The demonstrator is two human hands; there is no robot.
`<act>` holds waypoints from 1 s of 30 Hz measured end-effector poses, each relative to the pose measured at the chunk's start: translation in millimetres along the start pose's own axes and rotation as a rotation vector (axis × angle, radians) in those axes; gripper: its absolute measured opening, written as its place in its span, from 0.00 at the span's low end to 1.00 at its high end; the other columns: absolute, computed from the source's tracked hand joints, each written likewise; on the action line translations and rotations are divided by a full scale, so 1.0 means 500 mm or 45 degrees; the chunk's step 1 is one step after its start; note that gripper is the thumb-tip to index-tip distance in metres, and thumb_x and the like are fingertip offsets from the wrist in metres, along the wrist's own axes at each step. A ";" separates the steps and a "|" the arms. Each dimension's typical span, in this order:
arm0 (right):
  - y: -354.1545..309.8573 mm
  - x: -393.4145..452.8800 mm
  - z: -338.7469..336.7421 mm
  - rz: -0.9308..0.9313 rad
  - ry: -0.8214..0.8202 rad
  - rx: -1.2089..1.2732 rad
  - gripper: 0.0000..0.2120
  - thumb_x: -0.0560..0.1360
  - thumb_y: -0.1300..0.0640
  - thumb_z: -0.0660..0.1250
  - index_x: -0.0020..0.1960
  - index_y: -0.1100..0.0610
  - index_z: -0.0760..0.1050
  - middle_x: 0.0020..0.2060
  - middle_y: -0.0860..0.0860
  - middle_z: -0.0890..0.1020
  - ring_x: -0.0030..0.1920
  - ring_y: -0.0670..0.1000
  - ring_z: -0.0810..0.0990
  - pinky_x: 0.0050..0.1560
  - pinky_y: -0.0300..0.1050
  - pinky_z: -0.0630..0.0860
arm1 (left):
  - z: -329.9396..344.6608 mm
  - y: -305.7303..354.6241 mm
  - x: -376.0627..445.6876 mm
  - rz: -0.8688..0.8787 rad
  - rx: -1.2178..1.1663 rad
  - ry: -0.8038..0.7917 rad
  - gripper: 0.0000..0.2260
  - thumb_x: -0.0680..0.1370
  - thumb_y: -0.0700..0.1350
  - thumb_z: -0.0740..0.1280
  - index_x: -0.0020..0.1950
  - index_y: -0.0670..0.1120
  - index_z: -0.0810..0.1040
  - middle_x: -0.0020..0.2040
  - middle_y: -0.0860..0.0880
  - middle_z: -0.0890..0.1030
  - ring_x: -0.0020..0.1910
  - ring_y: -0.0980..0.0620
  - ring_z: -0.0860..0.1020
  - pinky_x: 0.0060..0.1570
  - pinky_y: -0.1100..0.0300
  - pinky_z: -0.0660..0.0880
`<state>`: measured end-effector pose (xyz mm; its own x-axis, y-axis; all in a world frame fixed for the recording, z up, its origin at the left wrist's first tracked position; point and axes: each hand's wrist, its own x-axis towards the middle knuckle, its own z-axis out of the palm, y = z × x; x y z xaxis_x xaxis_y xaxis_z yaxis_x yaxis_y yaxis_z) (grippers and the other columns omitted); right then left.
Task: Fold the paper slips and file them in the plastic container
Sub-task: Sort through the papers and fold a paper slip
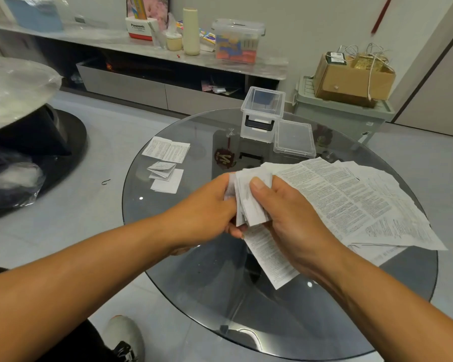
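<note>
**Both hands fold one slip above the glass table**

The paper slip (249, 202) is held in the air over the middle of the round glass table (183, 270), between the two hands. It is thin printed paper, so I judge it very light and soft; it bends easily and keeps a crease only if it is pressed well. It can tear or slide if it is pulled. The best place to hold it is near the fold line, with thumb on one face and fingers behind. One long end of it hangs down loose under the hands.

The left hand (207, 207) comes from the lower left, its back turned up, and its fingers are curled around the left edge of the folded part. The right hand (285, 212) comes from the lower right; its thumb presses flat on the front of the slip and the other fingers are behind, so it pinches the paper. Both forearms are stretched forward and meet over the table.

The unfolded slips (364, 202) lie in a spread pile to the right of the hands. Some folded slips (165, 176) lie on the left part of the table. The plastic container (262, 113) stands open at the far edge, well apart from the hands, and its lid (294, 139) lies just beside it. I cannot tell if some slips are inside already.
</note>
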<state>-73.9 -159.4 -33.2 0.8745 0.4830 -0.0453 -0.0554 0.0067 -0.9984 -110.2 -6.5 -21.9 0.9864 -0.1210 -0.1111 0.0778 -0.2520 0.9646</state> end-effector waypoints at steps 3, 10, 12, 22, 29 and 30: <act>0.004 -0.001 0.004 -0.101 0.158 -0.190 0.09 0.84 0.51 0.63 0.58 0.54 0.78 0.49 0.54 0.86 0.49 0.53 0.85 0.51 0.53 0.82 | 0.000 -0.003 -0.004 0.006 0.027 -0.023 0.18 0.83 0.38 0.61 0.68 0.58 0.73 0.50 0.56 0.85 0.46 0.58 0.83 0.52 0.59 0.82; 0.024 0.000 -0.002 -0.365 0.193 -0.715 0.17 0.85 0.49 0.59 0.73 0.43 0.64 0.64 0.42 0.77 0.63 0.45 0.77 0.65 0.55 0.76 | -0.009 0.010 -0.005 -0.043 0.057 -0.090 0.15 0.84 0.39 0.59 0.65 0.53 0.78 0.51 0.54 0.84 0.54 0.55 0.82 0.59 0.56 0.80; 0.025 -0.002 0.003 -0.366 0.129 -0.881 0.27 0.86 0.50 0.58 0.81 0.39 0.52 0.75 0.44 0.69 0.71 0.43 0.69 0.72 0.50 0.69 | -0.018 0.010 -0.008 -0.038 0.303 -0.044 0.14 0.85 0.39 0.56 0.59 0.53 0.80 0.53 0.52 0.84 0.52 0.54 0.82 0.55 0.57 0.81; 0.011 0.021 -0.030 0.046 -0.006 -1.492 0.31 0.84 0.51 0.63 0.82 0.49 0.52 0.65 0.51 0.77 0.65 0.57 0.74 0.62 0.53 0.72 | -0.261 -0.036 0.048 -0.571 1.419 0.772 0.28 0.77 0.70 0.62 0.63 0.48 0.73 0.55 0.45 0.81 0.50 0.41 0.79 0.42 0.52 0.71; 0.012 0.028 -0.032 0.077 0.168 -1.131 0.12 0.83 0.44 0.62 0.61 0.50 0.68 0.49 0.44 0.76 0.46 0.44 0.75 0.41 0.44 0.69 | -0.238 -0.055 0.042 -0.586 1.189 0.462 0.16 0.73 0.60 0.75 0.46 0.48 0.81 0.45 0.47 0.83 0.43 0.45 0.80 0.49 0.49 0.79; 0.011 0.028 -0.031 0.076 0.194 -1.049 0.12 0.83 0.43 0.61 0.61 0.49 0.68 0.49 0.42 0.76 0.47 0.44 0.75 0.43 0.45 0.70 | -0.229 -0.051 0.039 -0.571 1.175 0.442 0.14 0.73 0.59 0.75 0.46 0.49 0.80 0.45 0.47 0.83 0.44 0.46 0.80 0.50 0.49 0.79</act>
<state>-54.4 -166.0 -39.8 0.9399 0.3387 -0.0434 0.2148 -0.6852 -0.6959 -76.4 107.4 -21.3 0.8937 0.4039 -0.1955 0.4458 -0.8485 0.2850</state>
